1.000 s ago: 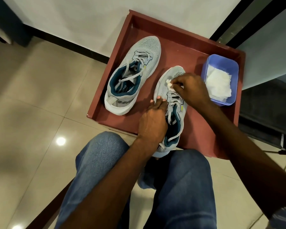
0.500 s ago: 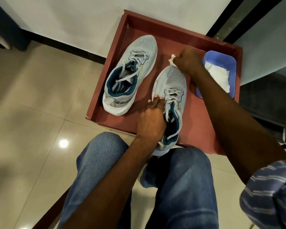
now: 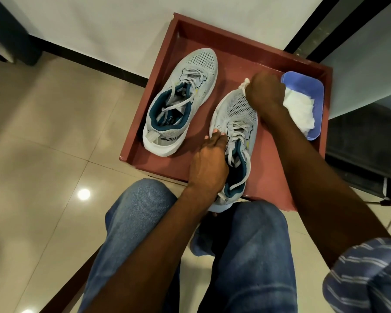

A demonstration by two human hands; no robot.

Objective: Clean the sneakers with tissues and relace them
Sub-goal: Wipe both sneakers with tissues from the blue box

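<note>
On the red tray [image 3: 303, 177] by the wall, two grey sneakers lie side by side. The right hand [image 3: 266, 91] is curled around a crumpled tissue [image 3: 246, 83] and presses it on the toe of the nearer sneaker [image 3: 235, 109], probably to wipe the mesh there. The left hand [image 3: 209, 163] grips this shoe at the collar and side, I think to keep it steady against the rubbing. The other sneaker [image 3: 190, 86] waits untouched, its laces loose. More tissues [image 3: 299, 109] lie in a blue tub [image 3: 312, 84] just beside the working hand, easy to reach.
</note>
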